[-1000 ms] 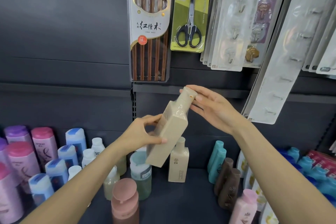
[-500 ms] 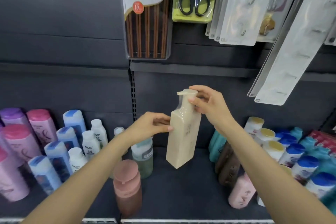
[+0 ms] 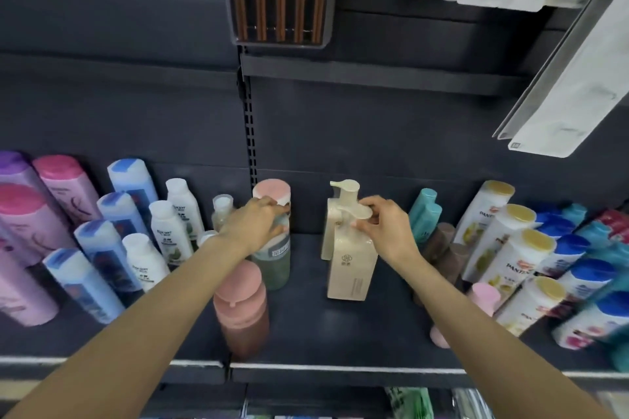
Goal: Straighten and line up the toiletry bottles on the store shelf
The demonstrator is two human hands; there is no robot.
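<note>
head view: a shopworker's right hand (image 3: 384, 230) pinches the pump top of a cream bottle (image 3: 352, 262) that now stands upright on the dark shelf (image 3: 340, 337), directly in front of a matching cream pump bottle (image 3: 335, 214) at the back. half a second ago the same bottle hung in the air, gripped at the body by the left hand and at the neck by the right; a second ago it was tilted well above the shelf. it has since been set down, and the left hand (image 3: 255, 226) has let go and moved across to a green bottle (image 3: 275, 258), its fingers curled over the cap. whether it is gripping firmly or only touching cannot be told for sure, though the fingers wrap the top. a pink-capped bottle (image 3: 272, 192) stands just behind the green one, and a rust-pink bottle (image 3: 241, 309) stands in front near the shelf edge.

to the left lean rows of pink, blue and white bottles (image 3: 170, 231); to the right, teal, brown and white gold-capped bottles (image 3: 507, 248).

the change suggests one bottle is as good as placed, its label facing front, and the work is passing to the green bottle. much of the shelf looks unsorted.
</note>
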